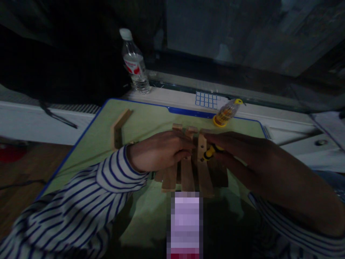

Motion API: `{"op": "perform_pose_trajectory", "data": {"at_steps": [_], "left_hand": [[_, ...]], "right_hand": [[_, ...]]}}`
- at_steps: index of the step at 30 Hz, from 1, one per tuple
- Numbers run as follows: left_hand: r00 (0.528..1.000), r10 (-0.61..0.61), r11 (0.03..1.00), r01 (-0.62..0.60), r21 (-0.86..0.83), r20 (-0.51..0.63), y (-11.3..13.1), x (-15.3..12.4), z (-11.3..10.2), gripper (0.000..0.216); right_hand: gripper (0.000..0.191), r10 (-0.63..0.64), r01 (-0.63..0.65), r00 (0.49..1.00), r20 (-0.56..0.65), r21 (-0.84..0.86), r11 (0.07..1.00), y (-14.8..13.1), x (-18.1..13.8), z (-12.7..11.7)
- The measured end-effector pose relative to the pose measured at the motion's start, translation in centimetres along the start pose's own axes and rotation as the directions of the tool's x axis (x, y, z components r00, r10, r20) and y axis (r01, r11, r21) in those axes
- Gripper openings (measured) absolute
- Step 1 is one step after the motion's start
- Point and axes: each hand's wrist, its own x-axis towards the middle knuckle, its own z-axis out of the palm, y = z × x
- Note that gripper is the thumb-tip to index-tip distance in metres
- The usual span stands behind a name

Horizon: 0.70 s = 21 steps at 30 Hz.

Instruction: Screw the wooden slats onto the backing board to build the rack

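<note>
A wooden piece made of several slats (188, 176) lies on the green table, its slats running toward me side by side. My left hand (167, 149) is closed over the left and middle slats, fingers bent down onto the wood; its fingertips are partly hidden. Between the fingers of my right hand (245, 154) is a small yellow-and-black screwdriver (211, 151), its dark end pointing left at the right-hand slat. A dark hole shows in that slat just above the tool. Part of the screwdriver is hidden by my fingers.
An angled wooden piece (118, 129) lies at the table's (151, 118) back left. A clear bottle (136, 68) stands on the sill behind, near a blue-gridded sheet (206, 100). At the back right a yellow-capped glue bottle (226, 113) leans. A pixelated patch covers the bottom middle.
</note>
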Motion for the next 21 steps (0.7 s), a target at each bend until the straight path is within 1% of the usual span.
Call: {"op": "perform_pose_trajectory", "data": {"at_steps": [5, 9, 14, 18, 21], "left_hand": [[1.000, -0.005, 1.000, 0.004, 0.020, 0.012, 0.08, -0.02, -0.10, 0.023], [1.000, 0.004, 1.000, -0.004, 0.024, -0.009, -0.02, 0.00, 0.09, 0.023], [1.000, 0.010, 0.999, -0.010, 0.039, -0.018, -0.13, -0.05, 0.24, 0.022], [0.999, 0.022, 0.999, -0.021, 0.027, -0.039, -0.05, -0.07, 0.18, 0.019], [0.999, 0.013, 1.000, -0.012, 0.018, -0.031, 0.04, -0.06, 0.11, 0.020]], "right_hand": [[0.030, 0.067, -0.066, 0.997, 0.026, -0.043, 0.997, 0.05, -0.17, -0.25], [0.024, 0.065, -0.063, 0.998, 0.026, -0.053, 0.997, -0.08, -0.07, -0.12], [0.027, 0.024, -0.025, 0.999, -0.025, -0.046, 0.999, -0.16, 0.10, 0.02], [0.026, 0.000, 0.000, 1.000, -0.005, 0.045, 0.999, 0.00, 0.22, -0.05], [0.032, -0.005, 0.005, 1.000, -0.002, 0.075, 0.997, 0.02, 0.16, -0.04]]}}
